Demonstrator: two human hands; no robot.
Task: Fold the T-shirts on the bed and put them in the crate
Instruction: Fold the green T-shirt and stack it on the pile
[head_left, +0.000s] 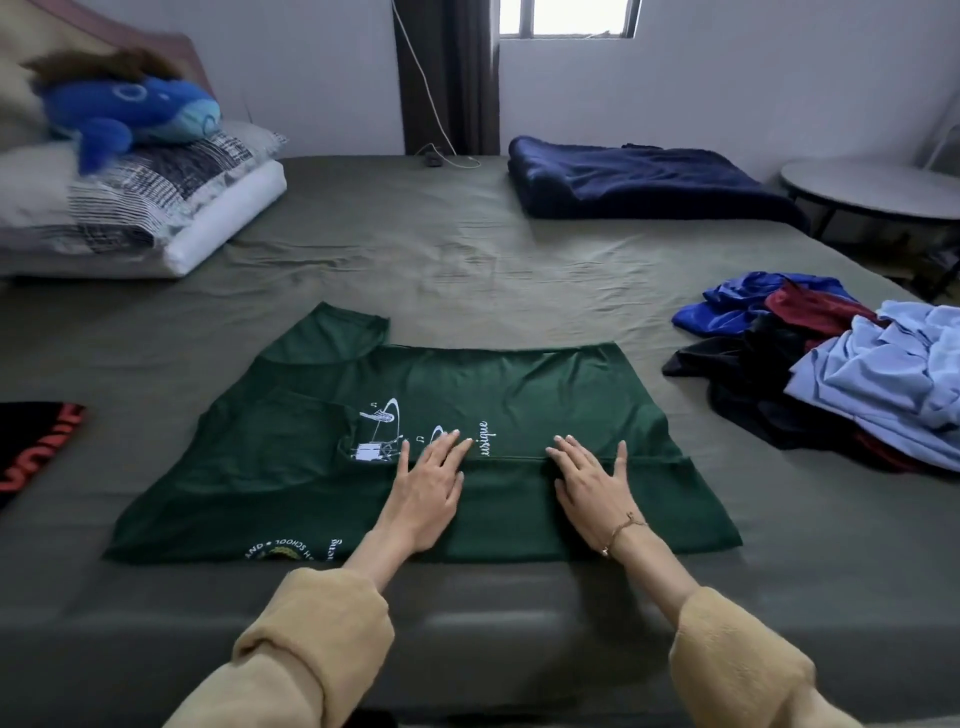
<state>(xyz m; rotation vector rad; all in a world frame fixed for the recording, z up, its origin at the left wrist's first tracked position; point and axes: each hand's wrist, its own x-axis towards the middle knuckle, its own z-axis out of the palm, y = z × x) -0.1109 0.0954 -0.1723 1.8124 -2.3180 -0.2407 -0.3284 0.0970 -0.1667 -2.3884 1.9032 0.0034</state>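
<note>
An olive-sheeted bed (467, 249) filled the room under a window (569, 18). Both hands, left (423, 491) and right (592, 491), lay flat with fingers (457, 441) spread straight, pressing the green shirt's (519, 379) folded edge; a shirt pile (831, 358) lay right of them.

We see two arms in thick, soft-looking tan sleeves (322, 639), fuzzy like fleece and bunched into rounded cuffs partway up the forearms. Beyond the cuffs the forearms are bare. On the wrist of the right hand (592, 480) we see a thin gold-coloured chain bracelet (623, 530). The left hand (428, 486) wears nothing.
</note>
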